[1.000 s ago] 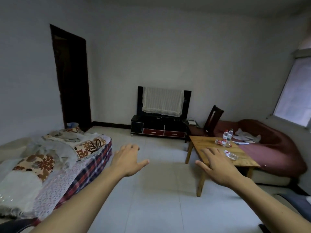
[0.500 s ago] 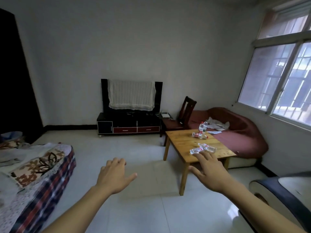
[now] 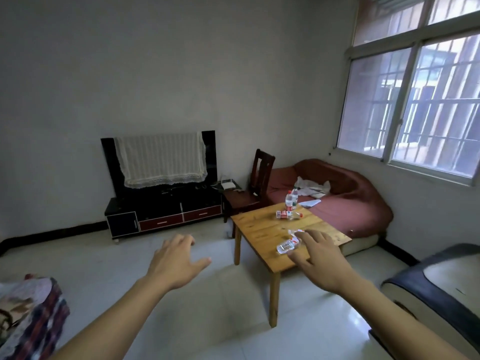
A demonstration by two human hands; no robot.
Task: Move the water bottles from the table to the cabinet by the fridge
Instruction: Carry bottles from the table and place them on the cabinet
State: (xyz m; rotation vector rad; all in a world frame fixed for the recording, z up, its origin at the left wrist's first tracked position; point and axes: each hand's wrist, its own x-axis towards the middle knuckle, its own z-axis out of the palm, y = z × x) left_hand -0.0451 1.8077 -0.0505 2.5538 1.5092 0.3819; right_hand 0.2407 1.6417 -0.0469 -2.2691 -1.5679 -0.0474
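Against the far wall a black TV stand [image 3: 163, 214] with two red drawers, and on it a TV [image 3: 210, 154] draped in a white lace cloth [image 3: 161, 159]. Just right of it a dark wooden chair [image 3: 259, 178], a white box [image 3: 227, 185] between the two. In the corner a red sofa [image 3: 350, 201] with crumpled white cloth [image 3: 311, 187] on its seat, under a barred window [image 3: 415, 105]. Bottom left, a patterned blanket [image 3: 33, 313]; bottom right, a black-edged seat [image 3: 436, 287].

A square wooden table [image 3: 262, 231] is stood on a pale tiled floor [image 3: 181, 320]. Two upright water bottles [image 3: 291, 199] are placed at its far edge. One lying bottle [image 3: 287, 215] is found just nearer, and two more lying bottles [image 3: 288, 246] toward its near corner.
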